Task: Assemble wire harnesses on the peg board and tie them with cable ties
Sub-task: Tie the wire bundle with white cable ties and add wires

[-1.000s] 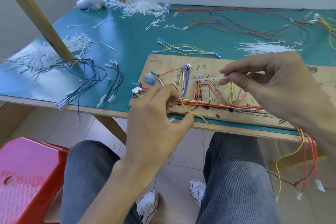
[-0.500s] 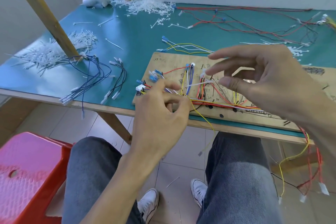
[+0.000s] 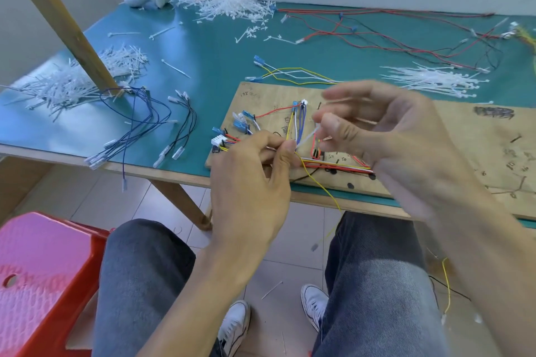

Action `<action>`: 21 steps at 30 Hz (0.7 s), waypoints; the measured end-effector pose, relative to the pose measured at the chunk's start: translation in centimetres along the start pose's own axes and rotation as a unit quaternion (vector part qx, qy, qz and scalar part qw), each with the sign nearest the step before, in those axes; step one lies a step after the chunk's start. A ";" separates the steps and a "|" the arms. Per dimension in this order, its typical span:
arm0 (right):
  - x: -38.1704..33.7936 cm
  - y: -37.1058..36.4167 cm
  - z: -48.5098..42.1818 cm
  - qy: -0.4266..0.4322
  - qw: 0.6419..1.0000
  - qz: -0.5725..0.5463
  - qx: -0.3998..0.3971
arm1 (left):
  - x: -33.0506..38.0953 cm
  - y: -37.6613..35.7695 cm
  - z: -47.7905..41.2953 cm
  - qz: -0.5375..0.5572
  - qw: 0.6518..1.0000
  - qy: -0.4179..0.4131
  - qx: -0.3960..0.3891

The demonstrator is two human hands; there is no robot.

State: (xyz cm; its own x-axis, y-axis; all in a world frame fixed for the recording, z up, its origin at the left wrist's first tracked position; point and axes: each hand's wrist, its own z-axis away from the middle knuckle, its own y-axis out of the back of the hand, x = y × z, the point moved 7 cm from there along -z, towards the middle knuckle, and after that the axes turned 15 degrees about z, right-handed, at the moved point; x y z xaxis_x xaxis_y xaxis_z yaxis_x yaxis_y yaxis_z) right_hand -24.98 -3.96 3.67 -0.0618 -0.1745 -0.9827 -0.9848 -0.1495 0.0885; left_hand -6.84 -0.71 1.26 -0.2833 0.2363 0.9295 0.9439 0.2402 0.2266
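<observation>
A wooden peg board [image 3: 452,136] lies on the green table, with a harness of red, yellow, white and blue wires [image 3: 295,124] routed over its left part. My left hand [image 3: 255,180] pinches the wire bundle at the board's lower left, near a white connector [image 3: 218,141]. A white cable tie [image 3: 307,136] runs up from that pinch to my right hand [image 3: 385,136], which holds its free end between thumb and forefinger, the other fingers spread and blurred. A yellow wire [image 3: 322,188] hangs off the board's front edge.
Piles of white cable ties [image 3: 432,81] lie right of the board, with more at the back [image 3: 229,7] and far left [image 3: 72,81]. Loose blue and black wires [image 3: 139,122] lie left; red and black wires [image 3: 391,38] behind. A red stool [image 3: 37,275] stands at lower left.
My right hand let go of the tie's end, opened, then came back left and down and now pinches the tie close to my left hand. The left hand kept its pinch on the bundle.
</observation>
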 end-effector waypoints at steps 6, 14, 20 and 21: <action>1.3 -0.5 0.3 0.001 0.996 0.009 0.085 | 0.4 0.1 1.2 -0.013 1.000 -0.013 0.015; -0.2 0.4 -0.8 0.075 0.977 0.102 0.169 | 1.7 -0.3 3.3 -0.094 0.993 -0.064 -0.004; -0.5 0.6 -1.8 0.095 0.959 0.181 0.199 | 2.3 -2.7 6.0 -0.286 0.941 -0.156 -0.088; -0.4 0.3 -1.9 0.094 0.957 0.192 0.194 | 2.2 -2.9 6.1 -0.305 0.933 -0.163 -0.095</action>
State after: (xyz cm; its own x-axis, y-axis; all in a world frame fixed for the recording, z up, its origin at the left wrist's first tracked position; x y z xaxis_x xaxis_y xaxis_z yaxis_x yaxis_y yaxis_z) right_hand -24.99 -5.82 4.43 -0.4369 -0.3225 -0.8397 -0.8840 0.3266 0.3345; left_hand -11.23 4.87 0.89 -0.7857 0.3914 0.4790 0.5937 0.2601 0.7615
